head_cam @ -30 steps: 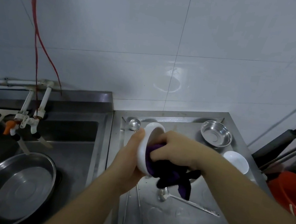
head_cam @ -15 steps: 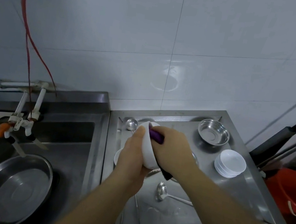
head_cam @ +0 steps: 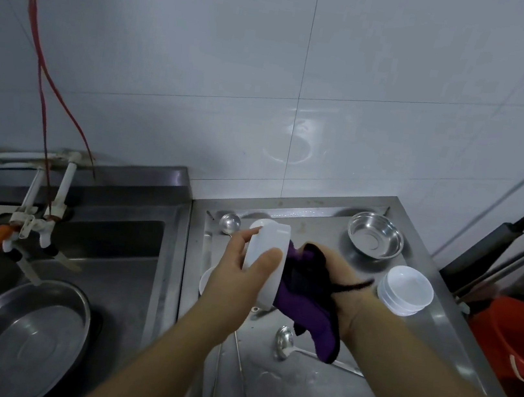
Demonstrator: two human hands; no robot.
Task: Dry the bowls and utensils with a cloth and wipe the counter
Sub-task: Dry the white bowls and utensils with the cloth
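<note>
A white-tiled wall (head_cam: 307,69) rises behind a steel counter (head_cam: 415,367) and, to its left, a steel sink (head_cam: 128,266). Above the counter, the left hand (head_cam: 234,282) grips a white bowl (head_cam: 270,260) tipped on its side, thumb across the outside and fingertips at the far rim. The right hand (head_cam: 343,285) clutches a purple cloth (head_cam: 309,304) bunched against the bowl's open face, one end hanging down over a ladle (head_cam: 287,338) lying on the counter. The hands and bowl hide most of another white dish (head_cam: 206,280) below them. A second ladle (head_cam: 230,222) lies near the back edge, a small steel bowl (head_cam: 375,239) stands at the back right, and a stack of white bowls (head_cam: 405,289) sits just right of the cloth hand. In the sink rests a wide steel basin (head_cam: 18,342) under white taps (head_cam: 29,224). Red cord (head_cam: 40,70) hangs down the wall; a red bucket (head_cam: 518,338) stands at right.
</note>
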